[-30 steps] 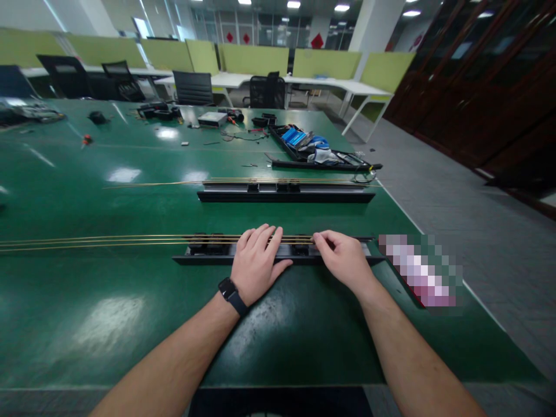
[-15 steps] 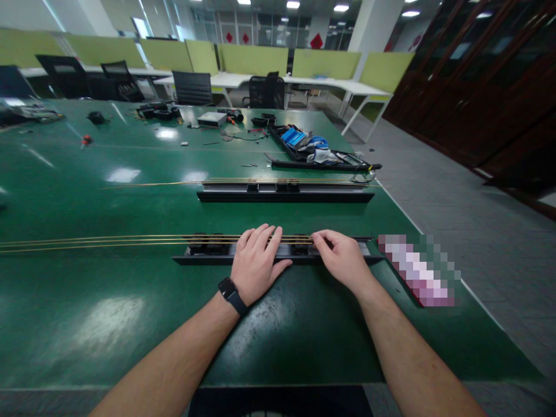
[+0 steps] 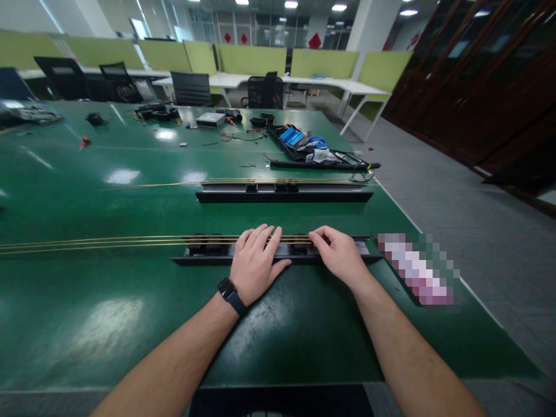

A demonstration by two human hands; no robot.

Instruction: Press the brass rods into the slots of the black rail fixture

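A long black channel-shaped rail (image 3: 202, 261) lies crosswise in front of me, with dark blocks (image 3: 214, 245) inside it. Several thin brass-coloured rods (image 3: 130, 239) run along its top and reach far out to the left. My left hand (image 3: 255, 260), with a watch on the wrist, rests flat over the rods and rail, fingers stretched out and thumb by the near edge. Toward the rail's right end, my right hand (image 3: 341, 255) pinches at the rods' ends between thumb and index finger. The fingertips hide the exact grip.
Behind it lies a second black rail (image 3: 284, 197), also with thin rods. Farther back, a black tray (image 3: 282, 145) holds blue and white items. A pixelated pink-white object (image 3: 417, 269) lies right, near the edge of the green table (image 3: 130, 324). Small parts and tools are scattered at the back.
The right hand's fingertips have shifted very slightly to the left along the rods. My left hand stays in place on the rail.
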